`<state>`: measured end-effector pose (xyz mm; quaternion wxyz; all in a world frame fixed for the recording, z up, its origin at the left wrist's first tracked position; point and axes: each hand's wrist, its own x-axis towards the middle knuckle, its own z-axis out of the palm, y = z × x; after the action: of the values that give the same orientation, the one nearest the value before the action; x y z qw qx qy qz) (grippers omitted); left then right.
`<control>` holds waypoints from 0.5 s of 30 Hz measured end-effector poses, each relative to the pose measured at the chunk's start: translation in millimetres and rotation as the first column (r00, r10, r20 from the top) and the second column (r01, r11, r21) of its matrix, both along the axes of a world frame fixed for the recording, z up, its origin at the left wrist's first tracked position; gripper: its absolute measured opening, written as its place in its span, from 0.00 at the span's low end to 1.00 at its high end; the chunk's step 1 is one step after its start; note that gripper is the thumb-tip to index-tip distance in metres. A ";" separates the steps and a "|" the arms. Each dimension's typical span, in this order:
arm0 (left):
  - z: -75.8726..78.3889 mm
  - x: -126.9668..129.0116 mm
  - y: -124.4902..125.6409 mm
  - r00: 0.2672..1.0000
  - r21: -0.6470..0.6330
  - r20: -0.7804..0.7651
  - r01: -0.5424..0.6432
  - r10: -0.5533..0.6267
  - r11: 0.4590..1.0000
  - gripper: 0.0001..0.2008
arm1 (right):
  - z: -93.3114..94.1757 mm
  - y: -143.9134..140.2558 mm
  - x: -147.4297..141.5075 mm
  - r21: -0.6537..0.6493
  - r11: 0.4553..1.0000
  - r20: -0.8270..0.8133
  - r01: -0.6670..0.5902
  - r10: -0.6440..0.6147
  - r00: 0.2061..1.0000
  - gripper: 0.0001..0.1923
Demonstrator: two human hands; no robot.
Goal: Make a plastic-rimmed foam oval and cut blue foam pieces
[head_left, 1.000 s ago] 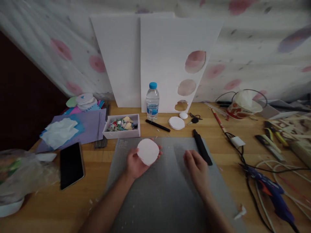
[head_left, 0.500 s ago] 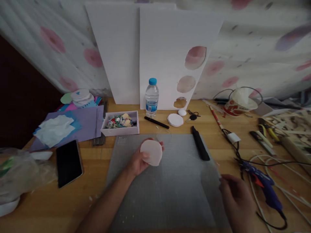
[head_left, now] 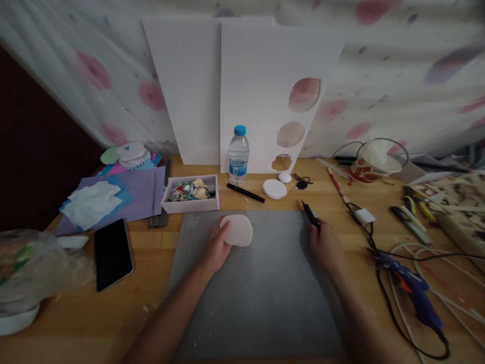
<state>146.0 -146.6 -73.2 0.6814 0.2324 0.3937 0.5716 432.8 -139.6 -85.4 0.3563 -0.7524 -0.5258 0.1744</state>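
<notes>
My left hand (head_left: 216,247) is closed on a pale round disc (head_left: 239,231), thumb on its face, holding it over the upper part of the grey cutting mat (head_left: 261,303). My right hand (head_left: 325,243), at the mat's right edge, grips a black utility knife (head_left: 310,214) whose narrow tip points away from me and to the left. Most of the knife's handle is hidden by the fingers. Beyond the mat lie another white disc (head_left: 274,189), a smaller white round piece (head_left: 284,178) and a black pen (head_left: 246,193).
A water bottle (head_left: 238,156) stands before white boards (head_left: 257,86), one with round holes. At left are a box of scraps (head_left: 191,206), coloured paper (head_left: 144,197) and a phone (head_left: 112,254). Right of the mat lie keys (head_left: 301,185), a glue gun (head_left: 413,288) and cables.
My right hand has moved up and left from the mat's right side and taken hold of the black knife. The disc in my left hand has tilted and risen slightly.
</notes>
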 end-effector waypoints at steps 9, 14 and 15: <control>-0.2 -1.2 2.4 0.998 0.028 -0.039 -0.051 0.052 0.998 0.16 | 31.9 -40.3 -28.4 -0.027 0.973 -0.682 -0.231 0.151 0.715 0.21; -0.2 -1.7 2.1 0.999 -0.003 -0.019 -0.039 0.039 0.999 0.18 | 32.1 -43.4 -49.2 0.089 0.976 -0.828 -0.201 0.185 0.529 0.17; 0.8 -1.6 2.1 0.999 -0.014 -0.010 -0.032 0.031 0.999 0.19 | 30.6 -42.5 -51.8 0.106 0.973 -0.821 -0.207 0.203 0.534 0.16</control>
<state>144.4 -144.5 -72.5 0.6721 0.2238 0.4047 0.5783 381.0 -182.2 -54.8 0.5365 -0.5164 -0.3811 0.5479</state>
